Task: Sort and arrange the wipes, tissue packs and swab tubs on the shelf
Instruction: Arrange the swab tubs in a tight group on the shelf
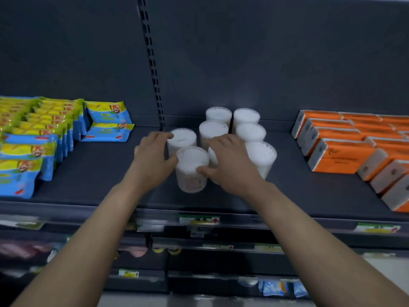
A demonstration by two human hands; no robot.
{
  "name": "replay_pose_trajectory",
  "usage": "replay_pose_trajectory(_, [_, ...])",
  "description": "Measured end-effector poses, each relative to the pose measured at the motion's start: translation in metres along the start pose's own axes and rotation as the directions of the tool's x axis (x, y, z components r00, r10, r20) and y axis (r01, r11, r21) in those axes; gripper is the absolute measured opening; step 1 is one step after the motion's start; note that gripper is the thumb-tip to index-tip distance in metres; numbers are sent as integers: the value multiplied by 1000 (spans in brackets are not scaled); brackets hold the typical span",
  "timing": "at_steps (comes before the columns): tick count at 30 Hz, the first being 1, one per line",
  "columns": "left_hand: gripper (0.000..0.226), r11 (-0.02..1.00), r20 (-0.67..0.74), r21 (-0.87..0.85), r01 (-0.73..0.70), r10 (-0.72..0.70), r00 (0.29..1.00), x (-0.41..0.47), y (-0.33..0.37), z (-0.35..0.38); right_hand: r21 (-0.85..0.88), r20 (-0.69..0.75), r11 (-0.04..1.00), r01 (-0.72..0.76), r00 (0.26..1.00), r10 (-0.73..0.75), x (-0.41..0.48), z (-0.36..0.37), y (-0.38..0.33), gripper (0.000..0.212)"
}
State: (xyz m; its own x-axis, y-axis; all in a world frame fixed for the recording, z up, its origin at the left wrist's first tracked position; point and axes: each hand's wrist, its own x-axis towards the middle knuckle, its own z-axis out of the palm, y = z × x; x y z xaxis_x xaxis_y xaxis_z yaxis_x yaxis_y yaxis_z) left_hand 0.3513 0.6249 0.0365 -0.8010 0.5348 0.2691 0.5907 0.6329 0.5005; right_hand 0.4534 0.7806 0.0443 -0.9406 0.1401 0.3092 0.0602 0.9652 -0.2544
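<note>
At the left of the shelf [99, 173], yellow-and-blue wipes [28, 149] are stacked in rows, with two loose packs [108, 122] laid just beside them. A cartoon figure is printed on each, but no wording can be read. In the middle, the swab tubs [250, 131] are clustered, so grouping them is judged to be the step in hand. The fingers of the left hand [152, 156] are curved round the left tub [184, 137], and its thumb is pressed to the front tub [191, 171]. The fingers of the right hand [230, 161] are spread over a partly hidden tub, its thumb set against the front tub's other side. Next, the front tub would need to be pushed squarely into line without a neighbour being tipped. At the right, orange tissue packs [340, 156] are ranked, their dark print illegible. A red arrow is shown on the shelf-edge price tag [199, 219], whose characters are blurred.
</note>
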Motion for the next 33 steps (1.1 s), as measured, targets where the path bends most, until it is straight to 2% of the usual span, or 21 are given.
replay_pose_trajectory(7, [62, 994, 284, -62, -95, 109, 953, 34, -37, -3, -122, 127, 988, -94, 986, 110, 13, 17, -29, 77])
replay_pose_trajectory(11, [73, 980, 389, -165, -109, 166, 906, 53, -45, 4, -64, 116, 982, -177, 976, 183, 12, 20, -38, 77])
replay_pose_trajectory(18, [69, 931, 302, -349, -107, 219, 928, 63, -43, 11, -121, 119, 965, -233, 962, 247, 10, 19, -45, 82])
replay_pose_trajectory(25, [77, 962, 295, -269, -52, 134, 946, 46, -49, 4, -116, 73, 966, -233, 968, 242, 5, 19, -44, 82])
replay_pose_trajectory(29, [74, 978, 219, -203, -37, 82, 972, 27, -51, -4, 5, 15, 981, -191, 981, 191, 0, 12, -47, 79])
replay_pose_trajectory(33, [77, 976, 168, -219, -1, 39, 985, 7, -37, -8, 267, 13, 939, -218, 975, 223, -13, -5, -43, 81])
